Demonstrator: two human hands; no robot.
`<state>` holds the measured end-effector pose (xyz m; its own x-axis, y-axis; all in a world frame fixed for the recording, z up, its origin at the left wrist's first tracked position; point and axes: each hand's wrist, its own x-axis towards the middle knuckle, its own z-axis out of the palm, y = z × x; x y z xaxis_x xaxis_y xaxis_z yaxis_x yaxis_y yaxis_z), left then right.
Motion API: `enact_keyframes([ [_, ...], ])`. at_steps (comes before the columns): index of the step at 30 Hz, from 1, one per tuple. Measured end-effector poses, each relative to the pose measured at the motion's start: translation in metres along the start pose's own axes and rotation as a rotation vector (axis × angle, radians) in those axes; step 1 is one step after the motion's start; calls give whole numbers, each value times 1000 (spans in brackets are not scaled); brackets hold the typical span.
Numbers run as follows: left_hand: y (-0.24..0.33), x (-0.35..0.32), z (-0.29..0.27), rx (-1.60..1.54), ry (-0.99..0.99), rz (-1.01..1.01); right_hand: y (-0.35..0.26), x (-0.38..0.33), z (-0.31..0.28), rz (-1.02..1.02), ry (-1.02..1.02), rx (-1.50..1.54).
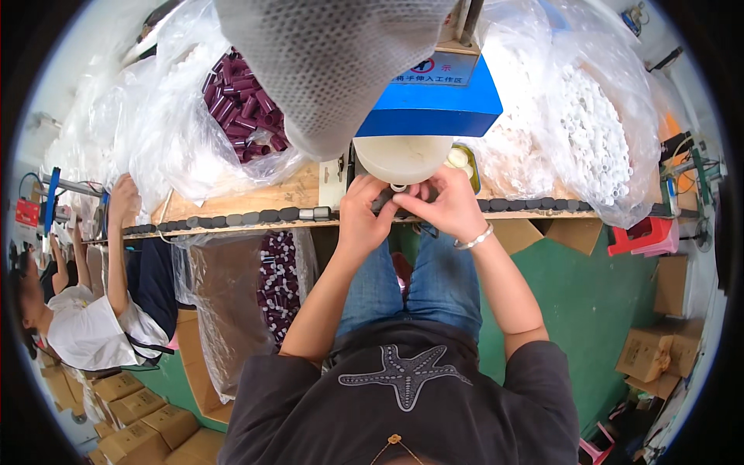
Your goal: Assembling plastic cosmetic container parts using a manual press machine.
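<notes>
Both of my hands meet at the table's front edge, just under a whitish rounded dome (405, 159) below a blue machine housing (434, 108). My left hand (363, 215) is curled, its thumb and fingers pointing in to the centre. My right hand (451, 205) wears a pale bracelet and has its thumb and fingers pinched together. A small white round piece (398, 187) shows between the fingertips of the two hands. What each hand grips is largely hidden by the fingers. Beside my right hand, a yellow-rimmed container (473, 172) holds off-white round things.
Dark red tubes (244, 108) fill a plastic bag at left; white ring-like pieces (593, 128) fill another at right. Below the table, an open box holds dark red and white parts (279, 287). Grey perforated cloth (325, 70) hangs overhead. A co-worker (101, 325) sits at left.
</notes>
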<state>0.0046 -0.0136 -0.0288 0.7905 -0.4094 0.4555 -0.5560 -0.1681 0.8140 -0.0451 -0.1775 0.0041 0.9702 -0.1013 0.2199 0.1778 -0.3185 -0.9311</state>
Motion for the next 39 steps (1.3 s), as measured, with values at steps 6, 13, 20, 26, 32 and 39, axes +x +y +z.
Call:
enact_keyframes([
  [6, -2, -26, -22, 2, 143, 53, 12, -61, -35, 3, 181, 266],
  [13, -2, -25, -27, 71, 161, 78, 25, -75, -98, 111, 436, 81],
  [20, 9, 2, 4, 41, 69, 55, 88, 35, -166, -101, 506, -706],
  [26, 22, -2, -16, -14, 170, 114, 83, 64, -156, 241, 141, -1095],
  [32, 21, -68, -147, 610, -400, -320, 62, 30, -163, 13, 426, -732],
  [39, -7, -64, -204, 724, -333, -357, 26, -13, -35, -29, 178, 163],
])
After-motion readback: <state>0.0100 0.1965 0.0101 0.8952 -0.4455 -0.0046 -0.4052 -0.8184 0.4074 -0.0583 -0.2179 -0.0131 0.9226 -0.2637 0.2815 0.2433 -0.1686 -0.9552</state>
